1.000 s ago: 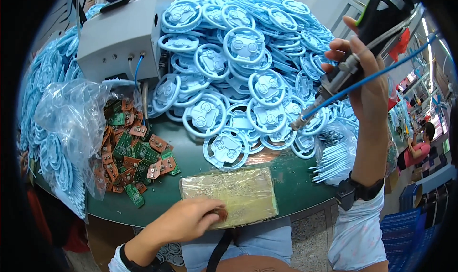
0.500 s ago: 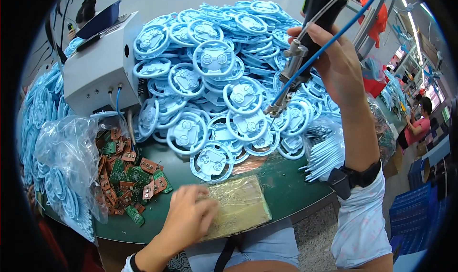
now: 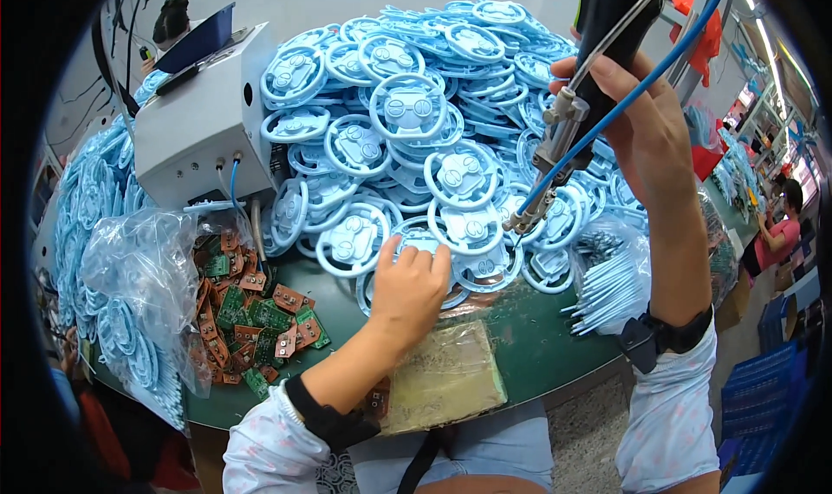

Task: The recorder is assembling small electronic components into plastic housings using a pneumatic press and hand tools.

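My left hand (image 3: pixel 407 290) reaches over the front of a heap of light-blue toy steering wheels (image 3: pixel 407 113). Its fingers are apart and bent over the nearest wheel, which the hand mostly covers; whether the fingertips touch it is hidden. Up at the right, my right hand (image 3: pixel 646 117) is closed round a black power screwdriver (image 3: pixel 620 26) with a metal nozzle and a blue hose, its tip tilted down towards the wheels. Before my lap lies a yellowish, film-covered pad (image 3: pixel 446 377). A small brown circuit board (image 3: pixel 378 400) shows at its left edge, beside my left forearm.
Left on the green table (image 3: pixel 542 338) lie loose green and brown circuit boards (image 3: pixel 260 321) by a clear plastic bag (image 3: pixel 139 260). Behind stands a grey control box (image 3: pixel 204 121) with hoses. Bagged thin blue sticks (image 3: pixel 607 290) lie right. Another person (image 3: pixel 780 230) is far right.
My left hand has moved from the pad up to the nearest blue wheels. A brown board now shows at the pad's left edge. My right hand keeps its hold; the whole view has shifted slightly.
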The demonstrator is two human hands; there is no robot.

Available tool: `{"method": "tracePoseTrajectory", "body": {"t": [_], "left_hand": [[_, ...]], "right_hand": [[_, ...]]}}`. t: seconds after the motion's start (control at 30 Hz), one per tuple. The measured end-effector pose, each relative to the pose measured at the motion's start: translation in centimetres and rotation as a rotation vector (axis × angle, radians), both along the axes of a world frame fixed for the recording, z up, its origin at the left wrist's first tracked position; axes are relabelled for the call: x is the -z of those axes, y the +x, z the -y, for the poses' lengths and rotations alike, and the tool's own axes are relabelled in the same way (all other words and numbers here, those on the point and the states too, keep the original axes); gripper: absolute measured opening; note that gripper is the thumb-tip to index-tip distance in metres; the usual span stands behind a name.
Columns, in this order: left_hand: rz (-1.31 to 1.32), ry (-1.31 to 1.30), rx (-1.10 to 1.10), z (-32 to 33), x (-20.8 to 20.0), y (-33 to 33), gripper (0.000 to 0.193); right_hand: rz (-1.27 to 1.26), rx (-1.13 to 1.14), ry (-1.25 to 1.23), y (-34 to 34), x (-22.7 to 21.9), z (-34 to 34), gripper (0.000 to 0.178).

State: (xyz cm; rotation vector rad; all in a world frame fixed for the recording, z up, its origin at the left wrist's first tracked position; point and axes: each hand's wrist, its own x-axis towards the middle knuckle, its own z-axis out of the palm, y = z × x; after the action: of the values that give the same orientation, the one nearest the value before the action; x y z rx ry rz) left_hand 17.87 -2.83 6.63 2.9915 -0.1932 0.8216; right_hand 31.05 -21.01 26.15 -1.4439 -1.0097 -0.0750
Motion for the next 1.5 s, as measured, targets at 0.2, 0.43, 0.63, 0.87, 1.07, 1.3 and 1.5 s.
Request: {"method": "tracePoseTrajectory", "body": {"t": [0.2,0.43,0.63,0.87,1.07,1.3,1.5], "left_hand": [[0.182,-0.193,0.097,-2.9,-3.8,-3.2,0.020],[0.006,-0.166,0.323,-1.1,-2.5,-15.9,0.023],[-0.139,-0.312,0.224,-1.2,-0.7,-18.6,0.028],[-0.054,-0.696,-0.066,-2.6,0.0,-18.6,0.022],[-0.185,-0.615,-0.001,-2.4,-0.3,-17.3,0.023],[-0.232,-0.643,-0.064,-2.2,-0.6,-16.5,0.020],[-0.160,-0.778,-0.155,-2.3,-0.8,-17.1,0.020]], "right_hand": [[0.013,-0.013,0.003,0.3,0.3,0.2,0.032],[0.054,0.007,-0.108,0.7,-0.8,1.1,0.046],[0.008,-0.054,-0.100,1.5,-1.3,0.5,0.049],[0.143,0.028,-0.214,2.7,-0.4,0.7,0.058],[0.017,-0.038,-0.184,2.8,-1.2,0.1,0.049],[0.369,0.216,-0.100,0.3,-0.1,1.1,0.030],[0.637,0.297,-1.043,-0.9,7.2,11.3,0.010]]}}
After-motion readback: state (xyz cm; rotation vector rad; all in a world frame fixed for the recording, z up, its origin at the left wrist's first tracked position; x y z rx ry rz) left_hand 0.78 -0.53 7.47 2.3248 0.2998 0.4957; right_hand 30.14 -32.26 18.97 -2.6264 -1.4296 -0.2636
